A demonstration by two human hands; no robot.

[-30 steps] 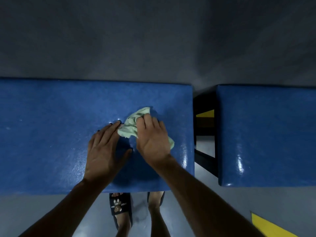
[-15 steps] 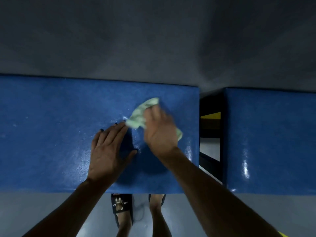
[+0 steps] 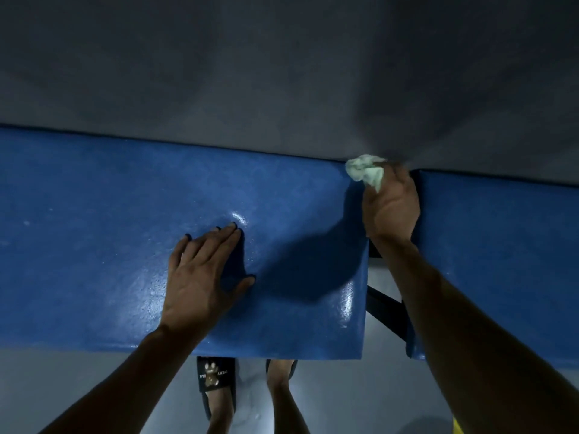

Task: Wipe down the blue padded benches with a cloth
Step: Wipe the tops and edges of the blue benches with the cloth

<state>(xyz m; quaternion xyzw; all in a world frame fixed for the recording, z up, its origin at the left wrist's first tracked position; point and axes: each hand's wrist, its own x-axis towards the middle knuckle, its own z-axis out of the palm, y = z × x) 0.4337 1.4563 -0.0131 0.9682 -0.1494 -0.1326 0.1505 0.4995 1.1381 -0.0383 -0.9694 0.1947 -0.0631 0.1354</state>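
Grey wall (image 3: pixel 282 73) behind, dim light, two blue padded benches side by side against it. Right hand (image 3: pixel 391 211) fingers curled round pale green cloth (image 3: pixel 366 172), bunched, pressed at far right corner of left bench (image 3: pixel 94 245), right by the gap; fingertips blurred, hard to make out. Left hand (image 3: pixel 203 277) flat on left bench top, fingers straight and spread, holding nothing. Right bench (image 3: pixel 501 245) cut off at frame edge, partly hidden by right forearm. Black frame bar (image 3: pixel 385 308) visible in gap. Below near edge: dark slide sandal (image 3: pixel 216 375) with bear logo and small white writing, too small to read; other foot mostly hidden. Yellow patch (image 3: pixel 458 429) at bottom edge, cut off.
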